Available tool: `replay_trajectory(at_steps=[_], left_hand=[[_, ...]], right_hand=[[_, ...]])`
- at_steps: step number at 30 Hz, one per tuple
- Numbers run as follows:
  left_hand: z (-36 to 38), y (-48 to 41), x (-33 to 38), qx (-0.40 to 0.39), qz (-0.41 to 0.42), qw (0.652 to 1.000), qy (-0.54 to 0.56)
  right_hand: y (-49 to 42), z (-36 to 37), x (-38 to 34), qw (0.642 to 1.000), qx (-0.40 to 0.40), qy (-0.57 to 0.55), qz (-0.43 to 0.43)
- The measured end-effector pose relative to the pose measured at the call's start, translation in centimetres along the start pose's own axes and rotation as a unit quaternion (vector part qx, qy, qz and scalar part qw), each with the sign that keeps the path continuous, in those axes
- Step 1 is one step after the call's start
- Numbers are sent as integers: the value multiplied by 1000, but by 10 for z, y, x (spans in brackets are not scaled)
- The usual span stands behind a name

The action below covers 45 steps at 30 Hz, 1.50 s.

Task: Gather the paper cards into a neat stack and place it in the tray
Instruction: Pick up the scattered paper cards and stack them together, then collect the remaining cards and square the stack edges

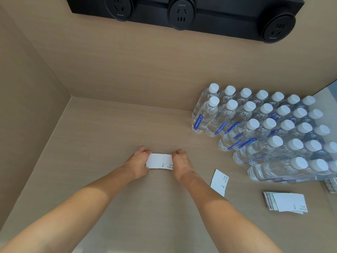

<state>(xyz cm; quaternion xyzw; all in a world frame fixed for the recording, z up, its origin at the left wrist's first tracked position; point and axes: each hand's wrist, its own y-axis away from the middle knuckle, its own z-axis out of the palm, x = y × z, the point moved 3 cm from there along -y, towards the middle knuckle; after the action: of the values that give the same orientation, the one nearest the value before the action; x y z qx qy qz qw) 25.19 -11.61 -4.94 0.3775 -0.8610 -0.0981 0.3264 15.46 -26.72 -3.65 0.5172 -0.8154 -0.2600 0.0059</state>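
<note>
A small stack of white paper cards (159, 161) rests on the beige counter in the middle of the view. My left hand (139, 162) presses its left end and my right hand (180, 163) presses its right end, fingers curled over the edges. One loose white card (219, 182) lies to the right of my right forearm. Further right, a fanned pile of cards (285, 203) sits near the counter's right edge. No tray is visible.
Several rows of clear water bottles (264, 128) with white caps stand at the right rear. A black socket strip (182, 13) hangs on the back wall. Beige walls close the counter at the left and rear. More paper (331, 184) shows at the far right edge.
</note>
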Motion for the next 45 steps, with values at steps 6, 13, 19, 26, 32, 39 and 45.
replay_trajectory(at_steps=[6, 13, 19, 26, 32, 39, 45], left_hand=[[0, 5, 3, 4, 5, 1000, -5], [-16, 20, 20, 11, -9, 997, -76], [-26, 25, 70, 18, 26, 992, -119], [3, 13, 148, -7, 107, 982, -154], [40, 3, 201, -34, 160, 968, -189], [66, -3, 236, -59, 193, 960, -192], [74, -9, 243, -78, 203, 953, -212]], right_hand=[[2, 0, 1, 1000, -2, 0, -7], [24, -13, 9, 999, 34, -23, -34], [50, -40, 38, 995, 87, -32, -20], [89, -54, 110, 995, 66, -50, 48], [123, -57, 174, 991, 82, -44, 95], [144, -43, 207, 990, 70, -53, 115], [145, -32, 216, 986, 81, -82, 125]])
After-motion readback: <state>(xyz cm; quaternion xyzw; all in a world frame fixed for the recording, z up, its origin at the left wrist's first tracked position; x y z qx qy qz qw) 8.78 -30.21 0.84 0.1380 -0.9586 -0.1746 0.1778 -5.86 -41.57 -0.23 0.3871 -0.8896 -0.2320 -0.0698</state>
